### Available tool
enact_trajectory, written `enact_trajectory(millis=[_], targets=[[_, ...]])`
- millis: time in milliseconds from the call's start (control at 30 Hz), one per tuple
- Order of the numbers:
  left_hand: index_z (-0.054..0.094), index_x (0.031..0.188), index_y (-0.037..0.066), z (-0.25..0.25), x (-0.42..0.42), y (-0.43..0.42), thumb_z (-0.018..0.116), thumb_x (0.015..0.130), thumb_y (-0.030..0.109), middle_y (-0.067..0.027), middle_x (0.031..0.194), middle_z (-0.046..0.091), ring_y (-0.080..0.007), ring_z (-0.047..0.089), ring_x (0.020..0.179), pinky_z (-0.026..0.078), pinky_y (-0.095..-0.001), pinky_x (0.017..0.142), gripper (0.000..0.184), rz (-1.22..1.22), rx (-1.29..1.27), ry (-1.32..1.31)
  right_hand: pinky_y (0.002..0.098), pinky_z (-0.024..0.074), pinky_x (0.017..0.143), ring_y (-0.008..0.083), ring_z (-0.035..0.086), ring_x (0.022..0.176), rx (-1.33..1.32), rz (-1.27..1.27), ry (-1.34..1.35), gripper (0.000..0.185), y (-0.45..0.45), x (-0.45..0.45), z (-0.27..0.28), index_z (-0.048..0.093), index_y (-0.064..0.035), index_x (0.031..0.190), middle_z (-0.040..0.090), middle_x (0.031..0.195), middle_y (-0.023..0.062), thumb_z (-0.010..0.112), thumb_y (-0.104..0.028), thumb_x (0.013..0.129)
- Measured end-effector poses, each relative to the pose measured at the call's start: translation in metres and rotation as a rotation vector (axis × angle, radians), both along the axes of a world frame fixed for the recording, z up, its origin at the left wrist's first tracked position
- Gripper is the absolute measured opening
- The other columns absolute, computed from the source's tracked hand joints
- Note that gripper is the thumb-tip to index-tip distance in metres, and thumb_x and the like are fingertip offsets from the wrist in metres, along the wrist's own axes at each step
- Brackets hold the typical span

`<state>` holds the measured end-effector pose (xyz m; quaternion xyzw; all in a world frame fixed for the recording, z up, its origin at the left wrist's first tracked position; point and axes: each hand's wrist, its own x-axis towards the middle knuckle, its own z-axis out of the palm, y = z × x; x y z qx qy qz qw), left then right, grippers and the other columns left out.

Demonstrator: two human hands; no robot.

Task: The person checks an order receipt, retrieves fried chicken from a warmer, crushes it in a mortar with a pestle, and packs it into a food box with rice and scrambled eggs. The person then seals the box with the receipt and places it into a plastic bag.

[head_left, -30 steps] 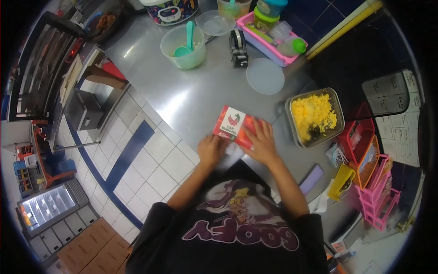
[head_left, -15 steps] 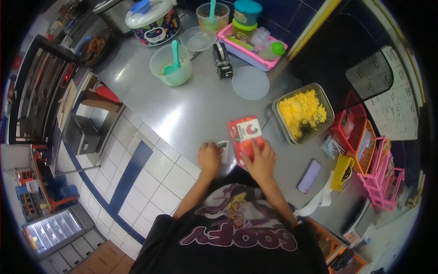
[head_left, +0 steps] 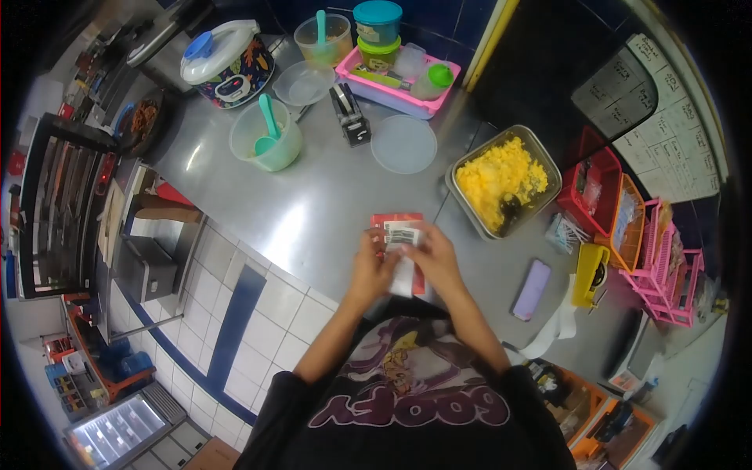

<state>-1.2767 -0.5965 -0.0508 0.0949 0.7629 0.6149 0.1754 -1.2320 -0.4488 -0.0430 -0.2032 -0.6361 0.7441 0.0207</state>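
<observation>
A white printed label [head_left: 402,236] is held between my two hands, in front of a flat red-and-white packet [head_left: 398,217] at the counter's near edge. My left hand [head_left: 371,269] pinches the label's left side. My right hand [head_left: 433,257], fingers closed, grips its right side. Behind the label most of the packet is hidden, so I cannot tell whether the fingers also touch it. To the right of my hands stands a metal container [head_left: 452,188] of yellow, crumbly food [head_left: 497,178]. A translucent round lid [head_left: 403,144] lies beyond them.
Along the back are a tape dispenser [head_left: 349,117], a tub with a turquoise spoon [head_left: 266,145], a patterned cooker [head_left: 229,66] and a pink tray [head_left: 392,93]. On the right lie a purple case [head_left: 532,291], a yellow dispenser [head_left: 587,274], a paper strip [head_left: 551,335] and plastic baskets [head_left: 595,205].
My left hand has brought the label rightward over the red packet. My right hand has shifted from the packet's face to the label. The view has turned slightly.
</observation>
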Motion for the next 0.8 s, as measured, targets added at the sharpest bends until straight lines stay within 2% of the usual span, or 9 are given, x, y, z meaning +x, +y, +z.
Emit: enact_trajectory(millis=[33,67,200,367,433,600,633,667,800], targets=[[0.038,0.119,0.002,-0.008,0.006,0.004,0.071,0.091,0.011,-0.0161,0.092,0.068,-0.0177,0.068,0.074,0.054,-0.0295,0.059,0.044,-0.002,-0.001,-0.006,0.0243,0.0502,0.069,0.0101,0.065,0.081,-0.075,-0.044,0.027,0.034,0.005,-0.007,-0.007,0.058,-0.0039,0.120,0.069,0.092,0.0061,0.070,-0.002,0.087],[0.039,0.119,0.001,-0.019,0.014,0.006,0.071,0.091,0.010,-0.0171,0.092,0.069,-0.0187,0.069,0.074,0.055,-0.0302,0.059,0.044,0.043,0.000,-0.023,0.0274,0.0514,0.070,0.0137,0.066,0.079,0.217,-0.013,-0.028,0.043,0.015,-0.015,-0.017,0.055,-0.0057,0.125,0.069,0.092,0.0073,0.073,-0.005,0.085],[0.039,0.118,-0.001,-0.038,0.037,0.005,0.074,0.087,0.011,-0.0185,0.085,0.069,-0.0219,0.070,0.072,0.055,-0.0336,0.062,0.048,0.089,-0.124,-0.146,0.0345,0.0526,0.074,0.0231,0.066,0.079,0.444,0.070,-0.027,0.053,0.037,-0.030,-0.049,0.055,-0.0113,0.129,0.068,0.091,0.0082,0.077,-0.014,0.081],[0.041,0.119,0.000,-0.029,0.039,0.011,0.076,0.085,0.012,-0.0164,0.078,0.069,-0.0237,0.069,0.067,0.053,-0.0378,0.061,0.050,0.100,-0.334,-0.044,0.0334,0.0524,0.077,0.0226,0.063,0.091,0.881,0.093,0.119,0.039,0.037,-0.019,-0.063,0.065,-0.0117,0.119,0.062,0.109,0.0110,0.076,-0.011,0.081],[0.046,0.114,0.002,-0.026,0.033,0.006,0.071,0.088,0.017,-0.0173,0.075,0.068,-0.0335,0.069,0.066,0.052,-0.0410,0.059,0.039,0.070,-0.406,0.007,0.0358,0.0525,0.080,0.0261,0.061,0.096,0.934,0.122,0.167,0.035,0.042,-0.020,-0.067,0.068,-0.0130,0.116,0.059,0.115,0.0121,0.076,-0.012,0.081],[0.057,0.092,0.000,-0.007,-0.049,-0.004,0.070,0.090,0.021,-0.0113,0.073,0.065,-0.0195,0.063,0.064,0.050,-0.0351,0.058,0.026,0.364,-0.374,0.095,0.0456,0.0409,0.106,0.0403,0.045,0.129,0.982,0.340,0.206,0.044,0.062,-0.017,-0.066,0.069,-0.0244,0.124,0.041,0.146,0.0203,0.076,-0.024,0.081],[0.058,0.096,0.003,-0.037,-0.083,-0.010,0.069,0.092,0.022,-0.0023,0.076,0.059,-0.0116,0.056,0.066,0.047,-0.0284,0.059,0.023,0.449,-0.240,0.036,0.0456,0.0409,0.106,0.0403,0.045,0.129,0.974,0.345,0.212,0.044,0.068,-0.016,-0.061,0.069,-0.0244,0.124,0.041,0.146,0.0203,0.076,-0.024,0.081],[0.060,0.101,0.005,-0.025,-0.115,-0.002,0.067,0.093,0.025,-0.0037,0.087,0.062,-0.0126,0.058,0.071,0.049,-0.0273,0.062,0.023,0.492,-0.105,-0.040,0.0474,0.0367,0.109,0.0429,0.039,0.133,0.937,0.410,0.207,0.050,0.072,-0.013,-0.054,0.067,-0.0261,0.127,0.036,0.150,0.0227,0.078,-0.028,0.079],[0.046,0.136,0.006,-0.022,-0.224,0.030,0.064,0.092,0.027,-0.0220,0.134,0.046,-0.0371,0.055,0.111,0.056,-0.0492,0.087,0.052,0.493,0.064,-0.398,0.0504,0.0303,0.114,0.0464,0.031,0.140,0.859,0.545,0.154,0.067,0.079,-0.019,-0.050,0.062,-0.0302,0.135,0.026,0.155,0.0271,0.084,-0.038,0.072]])
